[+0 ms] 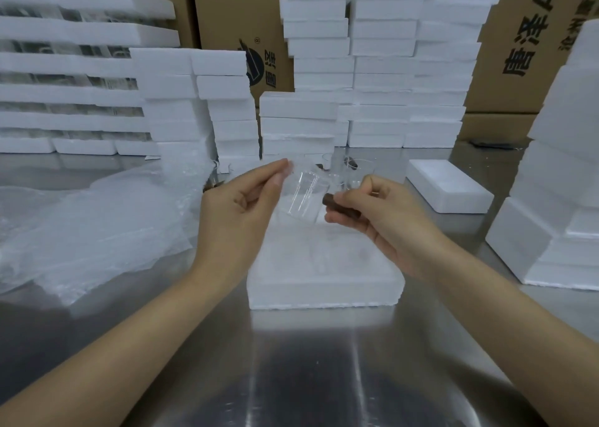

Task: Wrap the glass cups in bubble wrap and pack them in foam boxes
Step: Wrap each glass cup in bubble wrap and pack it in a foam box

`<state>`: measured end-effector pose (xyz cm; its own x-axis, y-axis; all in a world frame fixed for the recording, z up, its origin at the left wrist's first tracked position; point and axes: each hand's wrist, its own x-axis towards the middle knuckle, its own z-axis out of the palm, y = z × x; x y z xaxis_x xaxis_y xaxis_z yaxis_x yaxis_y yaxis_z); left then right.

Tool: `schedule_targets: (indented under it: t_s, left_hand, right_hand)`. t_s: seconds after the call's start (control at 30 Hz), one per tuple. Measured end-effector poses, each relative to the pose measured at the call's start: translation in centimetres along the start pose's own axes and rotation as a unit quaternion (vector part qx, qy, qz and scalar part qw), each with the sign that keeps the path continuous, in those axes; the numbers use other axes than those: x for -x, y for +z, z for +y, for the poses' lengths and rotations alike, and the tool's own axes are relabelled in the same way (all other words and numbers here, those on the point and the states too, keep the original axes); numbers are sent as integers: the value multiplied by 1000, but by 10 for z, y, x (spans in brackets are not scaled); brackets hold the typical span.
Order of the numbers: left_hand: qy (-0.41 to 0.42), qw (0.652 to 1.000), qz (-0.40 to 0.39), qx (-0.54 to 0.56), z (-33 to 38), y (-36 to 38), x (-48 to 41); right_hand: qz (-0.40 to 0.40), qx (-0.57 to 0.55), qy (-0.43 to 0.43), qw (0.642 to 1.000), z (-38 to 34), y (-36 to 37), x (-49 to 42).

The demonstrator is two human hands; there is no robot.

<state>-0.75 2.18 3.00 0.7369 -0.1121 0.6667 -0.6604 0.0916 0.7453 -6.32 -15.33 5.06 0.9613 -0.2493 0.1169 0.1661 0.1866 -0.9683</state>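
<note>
Early: glass cup [299, 199] unwrapped; right grip [382, 219] clasps its brown handle [337, 204]; left grip [240, 206] pinches its rim; foam box [324, 292] awaits packing.

The glass cup [301, 196] nearly vanishes against the foam box [324, 292] beneath; the right hand [389, 219] covers most of what may be its dark handle [330, 199].

bubble wrap [97, 225] left of foam box [324, 284]
</note>
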Motion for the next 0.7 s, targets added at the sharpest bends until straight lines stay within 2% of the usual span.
schedule_targets:
  t_s: [0.1, 0.17, 0.27, 0.33, 0.4, 0.53, 0.7]
  left_hand:
    - [32, 998, -48, 9, 6, 3, 6]
    - [47, 994, -100, 6, 8, 8, 12]
    - [92, 985, -148, -15, 10, 17, 21]
    - [98, 982, -160, -9, 11, 21, 24]
    - [87, 982, -166, 1, 13, 23, 25]
    - [74, 985, -156, 24, 22, 26, 24]
    - [70, 979, -186, 56, 31, 35, 30]
  right_hand:
    - [19, 22, 11, 1000, 3, 5, 2]
    - [15, -15, 14, 1000, 6, 8, 4]
    - [2, -169, 38, 985, 9, 14, 7]
    - [0, -291, 91, 952, 8, 16, 7]
    - [-21, -348, 141, 927, 7, 19, 8]
    - [-65, -361, 190, 911, 7, 25, 11]
    - [-136, -264, 162, 941, 4, 27, 17]
